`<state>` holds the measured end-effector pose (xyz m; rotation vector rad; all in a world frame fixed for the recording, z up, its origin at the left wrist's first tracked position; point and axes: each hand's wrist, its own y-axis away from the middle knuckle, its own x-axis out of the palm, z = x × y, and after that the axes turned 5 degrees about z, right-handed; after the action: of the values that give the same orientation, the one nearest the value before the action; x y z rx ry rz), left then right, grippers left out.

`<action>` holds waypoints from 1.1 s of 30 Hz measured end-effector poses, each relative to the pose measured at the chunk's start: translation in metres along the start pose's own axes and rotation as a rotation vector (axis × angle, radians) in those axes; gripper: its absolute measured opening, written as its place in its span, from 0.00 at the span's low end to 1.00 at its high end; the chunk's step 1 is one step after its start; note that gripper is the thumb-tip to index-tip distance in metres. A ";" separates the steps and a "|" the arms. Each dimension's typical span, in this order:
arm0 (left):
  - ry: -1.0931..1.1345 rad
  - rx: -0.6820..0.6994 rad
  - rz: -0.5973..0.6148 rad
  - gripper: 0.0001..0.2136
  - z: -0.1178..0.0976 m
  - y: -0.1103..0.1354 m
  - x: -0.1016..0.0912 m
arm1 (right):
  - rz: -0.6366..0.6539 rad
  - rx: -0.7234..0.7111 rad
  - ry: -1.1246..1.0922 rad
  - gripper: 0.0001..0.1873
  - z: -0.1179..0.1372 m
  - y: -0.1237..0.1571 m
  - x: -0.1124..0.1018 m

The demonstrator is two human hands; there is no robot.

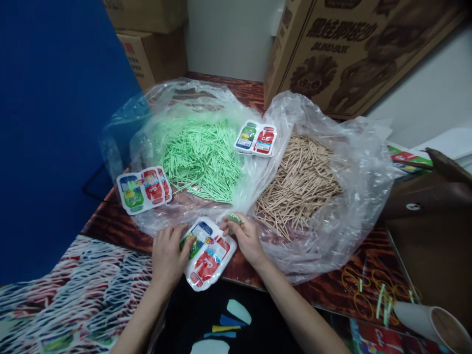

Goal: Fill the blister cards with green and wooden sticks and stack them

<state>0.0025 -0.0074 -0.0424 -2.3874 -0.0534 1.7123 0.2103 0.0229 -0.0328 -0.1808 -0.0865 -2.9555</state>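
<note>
My left hand (167,255) holds a white twin blister pack (210,265) at the table's front edge, its thumb over the green-printed half. The other half is red with "Cola" lettering. My right hand (250,242) pinches a small bunch of green sticks (235,219) just above the pack's upper right corner. Beyond my hands lies a heap of green sticks (206,157) on clear plastic bagging. To its right is a heap of brown sticks (300,182). Similar packs (149,189) lie at the left, and a small stack of packs (256,138) sits between the heaps.
A blue panel (55,123) stands at the left, above many netted packs (84,295). Cardboard boxes (332,54) rise behind the table. At the lower right are rubber bands (363,305), loose green sticks and a tipped paper cup (424,317), with an open carton (424,236) above.
</note>
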 end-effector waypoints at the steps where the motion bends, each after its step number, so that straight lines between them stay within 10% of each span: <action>1: 0.010 -0.003 0.018 0.12 0.001 0.000 0.001 | -0.003 -0.001 -0.001 0.09 0.004 -0.004 0.000; 15: 0.273 -0.113 0.132 0.10 0.001 -0.009 -0.002 | 0.008 -0.194 0.230 0.10 0.019 -0.109 -0.010; 23: 0.315 -0.163 0.101 0.08 0.000 -0.015 0.000 | 0.046 -0.216 0.242 0.10 0.036 -0.043 -0.003; 33: 0.363 -0.107 0.104 0.10 0.010 -0.012 0.001 | 0.055 -0.043 0.249 0.10 -0.013 0.020 -0.016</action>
<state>-0.0055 0.0060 -0.0445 -2.7858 0.0358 1.3168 0.2281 0.0052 -0.0465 0.1767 0.0156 -2.8987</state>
